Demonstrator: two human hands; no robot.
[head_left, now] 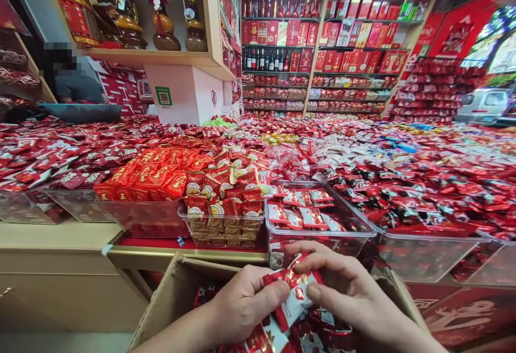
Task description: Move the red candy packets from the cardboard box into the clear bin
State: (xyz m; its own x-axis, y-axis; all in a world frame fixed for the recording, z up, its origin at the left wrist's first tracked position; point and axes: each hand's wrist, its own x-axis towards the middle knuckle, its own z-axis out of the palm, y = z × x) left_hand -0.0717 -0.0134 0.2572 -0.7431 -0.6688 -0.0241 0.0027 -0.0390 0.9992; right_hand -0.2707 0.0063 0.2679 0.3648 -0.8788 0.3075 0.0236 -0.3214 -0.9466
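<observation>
Both of my hands are over an open cardboard box (163, 302) at the bottom centre. Red and white candy packets (298, 294) are between them. My left hand (245, 302) is closed round the packets, its thumb lying on top. From the right, my right hand (342, 283) pinches the same packets with thumb and fingers. More red and white packets (268, 337) lie below in the box, partly hidden by my hands. Just beyond the box, a clear bin (322, 232) holds similar packets in rows.
Clear bins with durian packets (223, 197), orange-red packets (149, 173) and dark red packets (423, 197) line the counter (52, 235). Shelves (314, 47) of boxes and bottles stand behind. A person (76, 81) is at the back left, near a blue-grey tray (80, 112).
</observation>
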